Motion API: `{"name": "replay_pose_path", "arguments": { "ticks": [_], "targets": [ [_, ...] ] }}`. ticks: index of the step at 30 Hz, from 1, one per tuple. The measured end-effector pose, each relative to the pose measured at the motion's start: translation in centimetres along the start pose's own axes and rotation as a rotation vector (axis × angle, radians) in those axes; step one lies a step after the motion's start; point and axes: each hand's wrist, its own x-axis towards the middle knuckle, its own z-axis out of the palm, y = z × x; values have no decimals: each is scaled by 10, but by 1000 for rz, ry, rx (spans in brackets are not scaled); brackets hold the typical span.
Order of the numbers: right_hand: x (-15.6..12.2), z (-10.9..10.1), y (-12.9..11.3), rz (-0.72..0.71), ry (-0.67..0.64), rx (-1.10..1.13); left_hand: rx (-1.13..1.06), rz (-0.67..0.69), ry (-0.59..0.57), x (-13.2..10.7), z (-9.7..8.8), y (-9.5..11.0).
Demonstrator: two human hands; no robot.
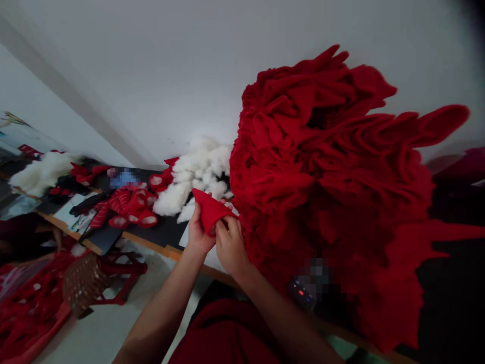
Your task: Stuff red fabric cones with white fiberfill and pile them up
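Note:
A red cone-shaped piece of felt cloth (208, 210), like a small pointed hat, is held in front of me with its tip toward the upper left. My left hand (197, 235) is closed around its left side, thumb along the near edge. At the wide lower end, the bent fingers of my right hand (232, 245) close on the rim; their tips are partly hidden at the opening. Loose white stuffing (197, 174) lies on the table just behind the cone.
A tall heap of red felt pieces (326, 167) rises close on my right, with a small dark device with lit buttons (301, 293) by it. Left along the table lie stuffed red pieces (134, 210) and more stuffing (43, 172). A stool (85, 283) and another person's arm (38, 258) are at left.

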Motion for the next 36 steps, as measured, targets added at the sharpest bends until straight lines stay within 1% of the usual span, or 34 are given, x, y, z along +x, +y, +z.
{"name": "replay_pose_path", "arguments": {
  "ticks": [2,4,7,12,16,20,24,26,28,30,34,36],
  "targets": [
    [-2,0,-1,-2,30,5,-3,-9,2,0,1,1],
    [-4,1,-2,-41,44,0,4,-6,4,0,0,2],
    [-4,1,-4,-74,-5,-3,8,26,9,0,-1,2],
    [-1,3,-5,-4,-30,24,27,75,23,-2,-4,-3],
    [3,5,-5,58,-53,17,62,81,15,-3,-3,-10],
    [3,0,-7,100,-61,66,51,71,22,-2,-2,-8],
    [-5,-3,-2,27,-56,101,21,-18,85,-3,-2,-9],
    [-9,1,5,3,-47,109,15,-41,74,-3,-4,-14],
    [-11,5,13,2,-46,113,1,-29,52,-1,-5,-18],
    [-13,6,16,-7,-48,118,-13,-33,59,1,-6,-19],
    [-15,-5,10,-37,0,74,-65,-51,132,4,-7,-10],
    [-16,-9,5,-73,9,39,-98,-29,127,6,-8,-5]
  ]
}}
